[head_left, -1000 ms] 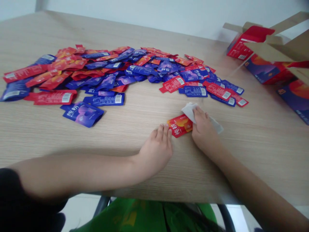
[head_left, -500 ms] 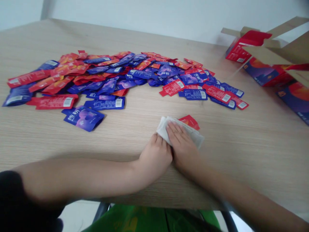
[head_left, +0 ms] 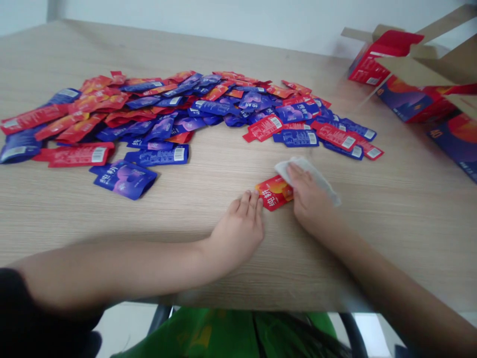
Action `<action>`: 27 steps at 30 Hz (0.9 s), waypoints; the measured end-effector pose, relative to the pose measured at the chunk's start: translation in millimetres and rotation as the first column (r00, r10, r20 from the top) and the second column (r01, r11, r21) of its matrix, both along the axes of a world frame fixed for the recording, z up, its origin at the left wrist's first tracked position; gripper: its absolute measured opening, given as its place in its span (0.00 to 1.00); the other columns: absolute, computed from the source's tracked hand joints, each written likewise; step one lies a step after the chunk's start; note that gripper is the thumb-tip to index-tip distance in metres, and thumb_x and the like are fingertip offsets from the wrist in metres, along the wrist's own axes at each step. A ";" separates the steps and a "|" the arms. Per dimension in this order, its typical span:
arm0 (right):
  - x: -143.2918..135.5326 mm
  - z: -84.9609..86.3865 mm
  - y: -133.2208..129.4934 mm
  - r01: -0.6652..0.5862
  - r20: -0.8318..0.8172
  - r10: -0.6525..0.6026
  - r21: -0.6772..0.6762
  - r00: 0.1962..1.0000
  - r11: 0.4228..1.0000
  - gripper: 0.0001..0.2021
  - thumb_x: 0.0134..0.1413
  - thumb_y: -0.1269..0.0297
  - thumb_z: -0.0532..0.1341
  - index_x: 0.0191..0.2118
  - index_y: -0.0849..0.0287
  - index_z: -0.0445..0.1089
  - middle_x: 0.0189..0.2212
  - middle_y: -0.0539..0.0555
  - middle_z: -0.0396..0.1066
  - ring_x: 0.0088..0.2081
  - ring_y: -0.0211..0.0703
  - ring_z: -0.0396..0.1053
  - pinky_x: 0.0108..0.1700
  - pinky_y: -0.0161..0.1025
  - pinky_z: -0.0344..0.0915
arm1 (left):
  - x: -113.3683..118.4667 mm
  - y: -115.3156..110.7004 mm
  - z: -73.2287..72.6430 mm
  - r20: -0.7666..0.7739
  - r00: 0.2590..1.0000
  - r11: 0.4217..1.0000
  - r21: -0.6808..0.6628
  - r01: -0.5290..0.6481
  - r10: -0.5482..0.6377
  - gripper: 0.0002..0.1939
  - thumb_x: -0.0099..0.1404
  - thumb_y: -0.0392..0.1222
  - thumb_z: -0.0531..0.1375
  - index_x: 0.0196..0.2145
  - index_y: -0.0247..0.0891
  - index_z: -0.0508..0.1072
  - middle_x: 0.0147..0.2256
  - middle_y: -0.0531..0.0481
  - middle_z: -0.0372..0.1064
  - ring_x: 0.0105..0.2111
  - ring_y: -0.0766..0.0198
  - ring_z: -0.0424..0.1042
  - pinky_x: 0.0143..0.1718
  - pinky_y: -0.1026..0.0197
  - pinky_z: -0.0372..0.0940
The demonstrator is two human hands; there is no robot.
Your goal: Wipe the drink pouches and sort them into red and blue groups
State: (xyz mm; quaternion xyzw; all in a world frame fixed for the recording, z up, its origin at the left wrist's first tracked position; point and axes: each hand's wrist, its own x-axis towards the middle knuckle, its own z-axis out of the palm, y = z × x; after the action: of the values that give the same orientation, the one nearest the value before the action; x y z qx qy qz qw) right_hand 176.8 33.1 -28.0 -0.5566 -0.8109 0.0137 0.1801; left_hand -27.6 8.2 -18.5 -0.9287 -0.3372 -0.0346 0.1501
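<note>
A red and orange pouch [head_left: 275,193] lies flat on the wooden table, between my two hands. My left hand [head_left: 241,219] has its fingers pressed together, their tips on the pouch's left end. Over the pouch's right end, my right hand [head_left: 311,196] is closed on a folded white cloth [head_left: 316,178], which sticks out behind and to the right of the fingers. The cloth and fingers hide that end of the pouch.
A long heap of red and blue pouches [head_left: 164,114] spreads across the table [head_left: 208,199] beyond my hands. One blue pouch [head_left: 124,179] lies at its near left edge. Open cardboard boxes, one red [head_left: 376,62] and one blue and red [head_left: 404,102], stand at the right.
My right hand has moved right with the cloth, uncovering the printed front of the red pouch. My left hand has stayed almost in place, and the hands are now apart.
</note>
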 end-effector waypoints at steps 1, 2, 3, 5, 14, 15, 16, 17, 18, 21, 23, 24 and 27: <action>9.1 1.9 6.4 0.070 -0.023 -0.071 -0.026 0.997 0.997 0.29 0.57 0.76 0.45 0.65 0.73 0.57 0.63 0.68 0.60 0.65 0.54 0.56 0.65 0.57 0.56 | -0.5 0.8 1.4 -0.003 1.000 1.000 0.001 0.004 -0.004 0.24 0.69 0.37 0.54 0.57 0.16 0.67 0.56 0.25 0.65 0.55 0.42 0.69 0.50 0.50 0.66; 18.0 3.9 12.5 0.122 -0.041 -0.125 -0.053 0.991 0.991 0.29 0.58 0.74 0.46 0.65 0.71 0.57 0.63 0.67 0.61 0.65 0.54 0.57 0.65 0.57 0.57 | -0.7 2.5 4.1 -0.004 1.000 1.000 -0.004 0.011 -0.011 0.24 0.68 0.37 0.54 0.57 0.16 0.67 0.56 0.25 0.66 0.55 0.42 0.69 0.49 0.50 0.66; 26.0 5.9 17.9 0.155 -0.052 -0.159 -0.078 0.986 0.985 0.29 0.58 0.73 0.47 0.66 0.69 0.57 0.63 0.65 0.61 0.64 0.54 0.58 0.64 0.58 0.58 | -0.7 5.4 8.2 -0.002 1.000 1.000 -0.020 0.021 -0.021 0.24 0.68 0.37 0.54 0.57 0.16 0.68 0.55 0.25 0.67 0.55 0.43 0.69 0.49 0.50 0.66; 38.3 9.6 25.2 0.186 -0.062 -0.194 -0.115 0.979 0.976 0.28 0.58 0.70 0.49 0.65 0.65 0.59 0.62 0.62 0.62 0.63 0.55 0.60 0.63 0.58 0.59 | 0.3 14.9 19.4 0.020 1.000 0.995 -0.103 0.015 -0.013 0.21 0.69 0.39 0.53 0.52 0.20 0.72 0.52 0.29 0.71 0.51 0.46 0.72 0.45 0.51 0.67; 69.0 11.5 34.3 0.346 0.135 -0.338 -0.038 0.931 0.938 0.30 0.53 0.66 0.57 0.63 0.62 0.63 0.64 0.65 0.59 0.62 0.61 0.59 0.60 0.60 0.59 | 17.5 73.6 32.2 0.080 0.951 0.916 -0.303 -0.264 0.300 0.29 0.68 0.62 0.54 0.50 0.31 0.70 0.49 0.36 0.66 0.49 0.46 0.66 0.45 0.49 0.65; 69.8 12.0 34.5 0.381 0.165 -0.371 -0.035 0.914 0.924 0.29 0.54 0.64 0.57 0.63 0.60 0.64 0.63 0.65 0.60 0.62 0.63 0.59 0.59 0.62 0.59 | 20.1 77.3 30.6 0.072 0.949 0.904 -0.331 -0.269 0.308 0.31 0.66 0.63 0.57 0.52 0.31 0.68 0.50 0.35 0.64 0.51 0.45 0.65 0.47 0.48 0.65; 70.1 12.8 34.4 0.412 0.186 -0.399 -0.038 0.898 0.910 0.28 0.55 0.62 0.56 0.62 0.58 0.64 0.63 0.65 0.59 0.61 0.65 0.59 0.58 0.63 0.59 | 22.9 80.2 29.7 0.066 0.949 0.893 -0.365 -0.265 0.309 0.33 0.64 0.63 0.59 0.53 0.31 0.68 0.51 0.35 0.63 0.52 0.44 0.64 0.48 0.48 0.64; 70.0 13.8 34.1 0.439 0.197 -0.422 -0.046 0.885 0.898 0.28 0.55 0.61 0.57 0.62 0.56 0.65 0.63 0.65 0.59 0.60 0.66 0.59 0.56 0.65 0.59 | 26.1 82.5 29.6 0.059 0.952 0.881 -0.400 -0.253 0.300 0.34 0.62 0.63 0.61 0.53 0.31 0.67 0.51 0.35 0.62 0.52 0.44 0.63 0.49 0.48 0.64; 69.9 15.0 33.7 0.457 0.200 -0.438 -0.059 0.877 0.888 0.28 0.55 0.60 0.57 0.62 0.55 0.65 0.63 0.66 0.58 0.60 0.68 0.59 0.55 0.65 0.60 | 29.5 84.2 30.2 0.052 0.956 0.869 -0.433 -0.240 0.290 0.35 0.60 0.63 0.62 0.53 0.31 0.66 0.52 0.35 0.62 0.53 0.44 0.63 0.49 0.48 0.64; 70.4 18.2 32.3 0.460 0.166 -0.442 -0.096 0.882 0.883 0.30 0.52 0.63 0.58 0.63 0.56 0.65 0.62 0.68 0.55 0.59 0.68 0.59 0.53 0.61 0.63 | 40.2 86.8 34.1 0.051 0.954 0.845 -0.480 -0.235 0.295 0.36 0.57 0.61 0.66 0.53 0.31 0.66 0.51 0.36 0.64 0.52 0.45 0.64 0.49 0.48 0.64; 71.6 19.3 31.7 0.436 0.150 -0.419 -0.103 0.895 0.894 0.31 0.51 0.66 0.58 0.63 0.58 0.65 0.61 0.69 0.55 0.59 0.66 0.60 0.53 0.58 0.64 | 45.6 87.2 37.0 0.095 0.947 0.861 -0.452 -0.234 0.307 0.33 0.57 0.57 0.67 0.52 0.31 0.65 0.49 0.37 0.66 0.50 0.48 0.65 0.48 0.50 0.64; 72.3 19.6 31.4 0.426 0.148 -0.410 -0.104 0.900 0.899 0.31 0.51 0.67 0.58 0.63 0.58 0.65 0.61 0.68 0.55 0.58 0.65 0.60 0.54 0.57 0.64 | 47.4 86.9 38.0 0.124 0.949 0.887 -0.408 -0.217 0.289 0.29 0.60 0.53 0.66 0.51 0.32 0.65 0.48 0.39 0.66 0.49 0.49 0.66 0.47 0.51 0.64; 73.8 19.9 31.0 0.414 0.157 -0.396 -0.104 0.905 0.904 0.30 0.52 0.68 0.57 0.63 0.58 0.64 0.60 0.67 0.56 0.58 0.63 0.61 0.54 0.56 0.64 | 48.9 82.1 36.2 0.138 0.982 0.979 -0.172 -0.107 0.132 0.11 0.70 0.38 0.55 0.49 0.35 0.67 0.46 0.40 0.68 0.46 0.51 0.67 0.44 0.51 0.63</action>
State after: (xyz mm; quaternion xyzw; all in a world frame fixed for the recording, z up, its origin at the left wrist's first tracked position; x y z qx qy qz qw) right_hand 250.6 64.1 -8.1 -0.7236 -0.6847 -0.0061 0.0868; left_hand 21.3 90.3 17.7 -0.9108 -0.4044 -0.0669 0.0493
